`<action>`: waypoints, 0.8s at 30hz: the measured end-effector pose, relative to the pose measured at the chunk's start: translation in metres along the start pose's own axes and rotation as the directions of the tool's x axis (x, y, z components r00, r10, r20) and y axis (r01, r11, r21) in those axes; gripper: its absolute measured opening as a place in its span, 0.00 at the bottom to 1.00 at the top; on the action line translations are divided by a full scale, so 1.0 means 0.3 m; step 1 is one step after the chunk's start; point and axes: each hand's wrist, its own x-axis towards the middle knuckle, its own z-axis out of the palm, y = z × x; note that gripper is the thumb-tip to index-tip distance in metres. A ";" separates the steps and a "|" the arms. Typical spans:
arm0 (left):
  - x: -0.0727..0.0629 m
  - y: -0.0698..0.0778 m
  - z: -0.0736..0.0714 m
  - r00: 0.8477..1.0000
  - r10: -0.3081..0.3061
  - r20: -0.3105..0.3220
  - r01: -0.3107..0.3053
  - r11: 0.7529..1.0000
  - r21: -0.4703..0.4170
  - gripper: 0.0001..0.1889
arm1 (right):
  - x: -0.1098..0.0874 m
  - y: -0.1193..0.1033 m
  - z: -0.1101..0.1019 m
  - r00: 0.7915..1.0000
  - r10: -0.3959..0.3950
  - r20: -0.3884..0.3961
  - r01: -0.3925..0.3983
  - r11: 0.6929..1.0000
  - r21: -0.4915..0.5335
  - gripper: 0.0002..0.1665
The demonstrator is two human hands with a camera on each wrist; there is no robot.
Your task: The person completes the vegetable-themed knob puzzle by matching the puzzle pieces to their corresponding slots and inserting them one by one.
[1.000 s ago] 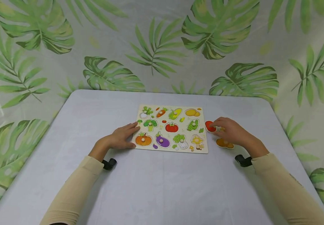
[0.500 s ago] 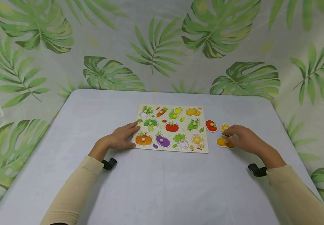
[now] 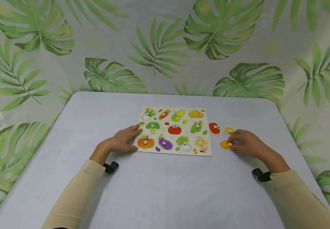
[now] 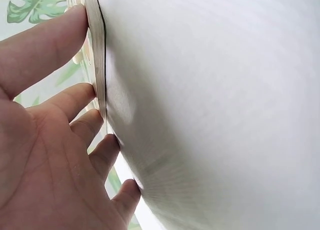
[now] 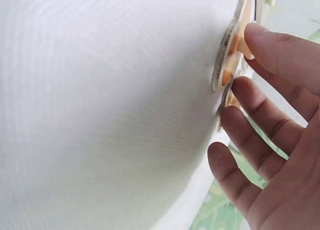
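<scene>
My left hand (image 3: pixel 125 139) lies with its fingers extended at the left edge of a wooden vegetable puzzle board (image 3: pixel 172 152). In the left wrist view, its fingertips (image 4: pixel 85 93) meet the board's side. To the right of the board, my right hand (image 3: pixel 246 143) pinches the small knob of a yellow-orange potato puzzle piece (image 3: pixel 224 145), with the thumb (image 5: pixel 257 33) against the knob in the right wrist view. The piece is partly covered by the fingers. Just behind it lies a mushroom piece (image 3: pixel 228 129), and a red tomato piece (image 3: pixel 214 128) lies beside the board's right edge.
Knobbed pieces sit in the board, among them a pumpkin (image 3: pixel 146 142), an eggplant (image 3: pixel 165 143) and a broccoli (image 3: pixel 153 127). Printed pictures without knobs show at the tomato, potato and mushroom spots. A white cloth covers the table (image 3: pixel 165 190); a leaf-patterned curtain (image 3: pixel 165 47) hangs behind it.
My right hand has moved from the tomato piece down and right to the potato piece, and its fingers have come together at the knob. My left hand stays at the board's edge.
</scene>
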 end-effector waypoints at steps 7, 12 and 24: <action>-0.004 0.002 -0.001 1.000 0.001 -0.009 -0.001 1.000 0.003 0.42 | 0.004 0.015 0.015 0.999 -0.032 -0.034 0.030 0.999 -0.044 0.09; -0.003 0.002 -0.002 1.000 -0.002 -0.007 0.002 1.000 0.003 0.42 | 0.005 0.017 0.017 0.999 -0.028 -0.045 0.027 0.999 -0.029 0.09; -0.006 0.000 0.006 1.000 -0.016 -0.010 0.016 1.000 0.001 0.42 | 0.004 0.005 0.009 0.991 -0.084 -0.105 0.078 0.995 -0.054 0.05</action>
